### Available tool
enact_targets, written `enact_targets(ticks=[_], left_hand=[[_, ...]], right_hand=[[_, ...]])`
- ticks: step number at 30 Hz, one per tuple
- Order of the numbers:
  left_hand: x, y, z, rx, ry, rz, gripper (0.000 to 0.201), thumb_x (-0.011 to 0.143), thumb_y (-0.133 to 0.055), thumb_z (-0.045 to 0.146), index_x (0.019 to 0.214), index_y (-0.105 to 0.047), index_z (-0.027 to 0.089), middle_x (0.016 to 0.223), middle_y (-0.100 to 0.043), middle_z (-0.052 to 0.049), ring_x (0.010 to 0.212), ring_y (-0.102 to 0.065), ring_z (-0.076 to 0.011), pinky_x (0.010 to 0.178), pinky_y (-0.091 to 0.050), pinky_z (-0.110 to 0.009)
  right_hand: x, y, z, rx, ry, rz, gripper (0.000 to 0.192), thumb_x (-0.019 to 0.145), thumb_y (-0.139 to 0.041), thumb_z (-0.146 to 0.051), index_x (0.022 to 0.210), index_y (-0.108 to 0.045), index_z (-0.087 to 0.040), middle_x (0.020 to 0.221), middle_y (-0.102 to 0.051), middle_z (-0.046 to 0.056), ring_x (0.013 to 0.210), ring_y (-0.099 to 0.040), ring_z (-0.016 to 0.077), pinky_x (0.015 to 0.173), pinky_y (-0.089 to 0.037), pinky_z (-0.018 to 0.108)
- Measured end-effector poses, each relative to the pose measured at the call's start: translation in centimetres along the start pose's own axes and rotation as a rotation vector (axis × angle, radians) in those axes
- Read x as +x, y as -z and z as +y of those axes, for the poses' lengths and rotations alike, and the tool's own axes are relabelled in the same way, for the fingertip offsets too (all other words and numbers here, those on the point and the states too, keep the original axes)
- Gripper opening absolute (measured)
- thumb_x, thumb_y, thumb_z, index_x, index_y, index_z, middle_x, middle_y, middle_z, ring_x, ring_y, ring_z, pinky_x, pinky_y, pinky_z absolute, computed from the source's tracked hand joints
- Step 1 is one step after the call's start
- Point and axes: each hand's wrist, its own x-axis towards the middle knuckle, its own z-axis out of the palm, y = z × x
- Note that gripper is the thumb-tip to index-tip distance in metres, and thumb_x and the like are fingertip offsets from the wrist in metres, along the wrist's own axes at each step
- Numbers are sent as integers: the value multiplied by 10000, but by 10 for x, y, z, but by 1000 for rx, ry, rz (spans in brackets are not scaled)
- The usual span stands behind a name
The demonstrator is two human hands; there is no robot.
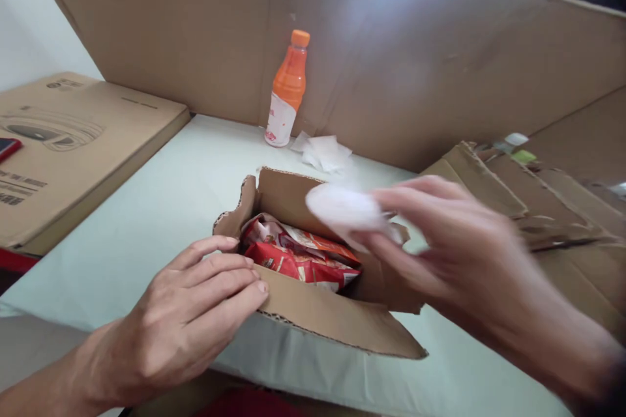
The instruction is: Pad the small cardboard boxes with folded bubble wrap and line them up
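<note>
An open cardboard box (337,319) with ragged flaps stands on the pale green cloth in front of me. Inside it lie shiny red printed packets (298,260). My left hand (195,313) rests at the box's near left corner, fingers stretched over the edge and front flap; its thumb is hidden. Above the box's right side, my right hand (440,241) pinches a white rounded object (345,208) between thumb and fingers. Motion blurs that object, so I cannot make out its kind.
An orange-capped bottle (287,91) and white paper squares (327,153) stand and lie behind the box. To the left is a flat printed carton (88,143) with a red-edged phone-like object (8,148). Torn cardboard (489,189) is at right; a tall cardboard wall (195,26) rises behind.
</note>
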Motion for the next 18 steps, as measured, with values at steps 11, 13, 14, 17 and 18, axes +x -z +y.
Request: enact_targets(ticks=[11, 13, 14, 17, 18], left_hand=[[-7, -5, -1, -21, -1, 66, 339, 894, -515, 15, 1161, -666, 159, 1114, -774, -74, 1126, -678, -202, 1111, -465, -431], [-5, -5, -1, -17, -3, 81, 343, 890, -519, 15, 1169, -665, 152, 1115, -774, -79, 1122, -677, -205, 1085, -482, -424], [-4, -5, -1, -13, -7, 89, 343, 888, -522, 14, 1170, -665, 146, 1112, -774, -83, 1117, -678, -206, 1075, -487, -422], [-2, -5, -2, 4, -30, 110, 315, 878, -553, 8, 1152, -665, 116, 1090, -773, -96, 1092, -683, -210, 1059, -485, -422], [-1, -6, -3, 10, -34, 112, 309, 875, -563, 5, 1148, -663, 110, 1085, -771, -99, 1087, -682, -211, 1055, -484, -424]], right_hand=[[55, -81, -32, -569, 278, -670, 106, 847, -622, -121, 880, -711, -166, 822, -758, 120, 743, -728, 288, 580, -436, 322], [55, -84, -34, -569, 278, -718, 113, 842, -626, -106, 858, -721, -164, 823, -769, 118, 775, -740, 289, 596, -455, 318], [55, -85, -35, -567, 274, -730, 121, 845, -623, -101, 860, -725, -164, 831, -773, 116, 791, -744, 280, 609, -465, 312], [55, -86, -33, -560, 263, -723, 153, 861, -597, -97, 891, -733, -160, 868, -779, 111, 824, -747, 254, 643, -480, 294], [54, -85, -31, -552, 261, -721, 162, 865, -589, -101, 908, -734, -158, 875, -779, 112, 827, -746, 251, 648, -481, 292]])
